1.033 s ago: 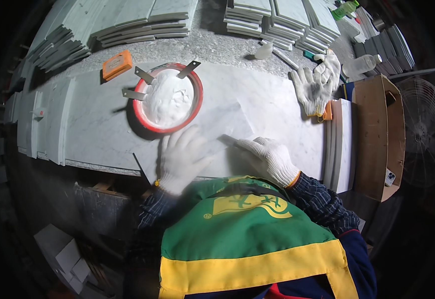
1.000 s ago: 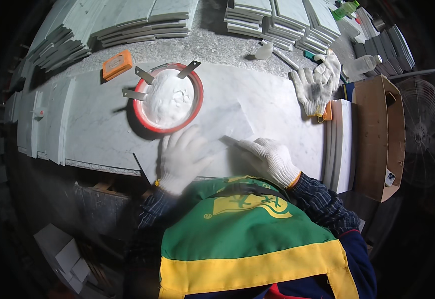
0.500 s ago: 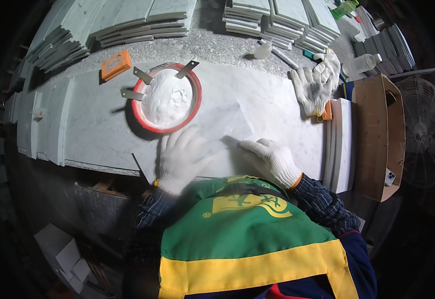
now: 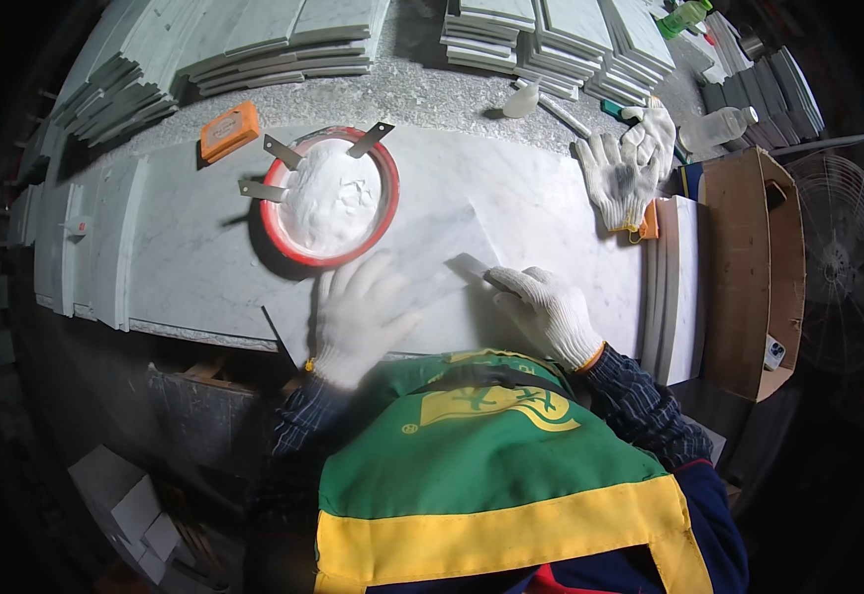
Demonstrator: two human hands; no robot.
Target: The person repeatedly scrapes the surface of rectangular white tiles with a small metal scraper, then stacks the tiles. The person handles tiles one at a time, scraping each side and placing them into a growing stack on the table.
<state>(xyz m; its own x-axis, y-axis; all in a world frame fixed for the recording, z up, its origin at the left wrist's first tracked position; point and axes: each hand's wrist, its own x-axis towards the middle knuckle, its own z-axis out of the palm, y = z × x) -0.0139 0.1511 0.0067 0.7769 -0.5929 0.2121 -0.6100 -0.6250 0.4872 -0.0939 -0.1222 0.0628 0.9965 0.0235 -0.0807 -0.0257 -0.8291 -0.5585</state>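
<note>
My left hand (image 4: 358, 317), in a white knit glove, lies flat with its fingers spread at the left edge of a grey-veined marble tile (image 4: 447, 233). Gripped in my gloved right hand (image 4: 546, 312) is a small putty knife (image 4: 467, 264), its flat metal blade over the tile's right side. Just beyond my left fingertips stands a red-rimmed bowl (image 4: 390, 203) of thick white paste (image 4: 328, 203). Three more flat metal blades rest on the bowl's rim, one of them a scraper (image 4: 373, 138) at the upper right.
An orange block (image 4: 229, 131) lies left of the bowl. Stacked marble tiles (image 4: 284, 49) line the far side. At right are spare gloves (image 4: 615, 178), a clear bottle (image 4: 717, 129), upright slabs (image 4: 674, 287), a cardboard box (image 4: 739, 267) and a fan (image 4: 836, 262).
The putty knife's blade has turned slightly and shows more of its flat face. My right hand has shifted a little; my left hand stays in nearly the same spot.
</note>
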